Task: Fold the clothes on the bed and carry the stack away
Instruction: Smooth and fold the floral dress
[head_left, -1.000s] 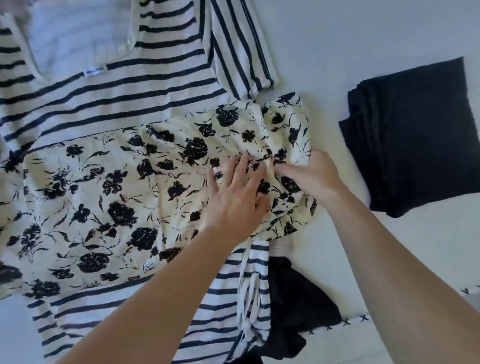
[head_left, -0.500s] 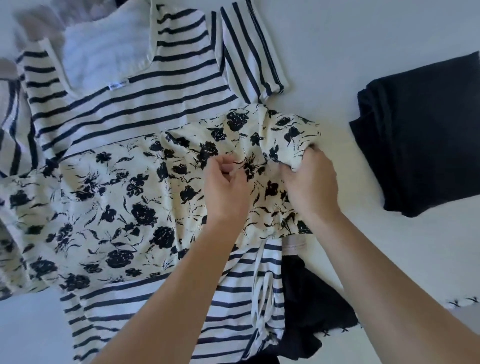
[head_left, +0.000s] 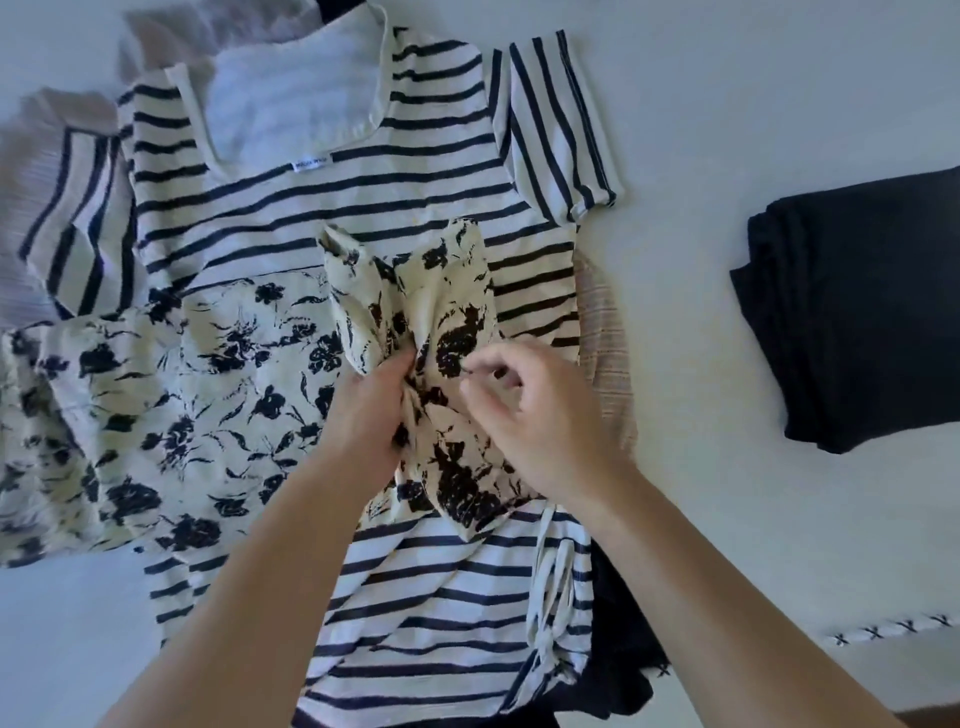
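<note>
A cream garment with black flowers (head_left: 208, 374) lies across a white and navy striped top (head_left: 322, 208) on the white bed. Its right end is bunched and lifted into a crumpled peak (head_left: 447, 291). My left hand (head_left: 363, 410) grips the bunched cloth from the left. On the other side my right hand (head_left: 540, 421) pinches the same cloth with curled fingers. A folded black garment (head_left: 862, 312) lies flat at the right.
A beige ribbed garment (head_left: 605, 332) pokes out from under the striped top's right edge. Another black piece (head_left: 623, 670) lies under its lower right. Pale pinkish cloth (head_left: 47, 171) sits at the upper left. A cross-stitched seam (head_left: 883, 631) marks the bed cover.
Both hands went from pressing the floral cloth flat to gathering it; its right end is now pulled left and lifted off the striped top.
</note>
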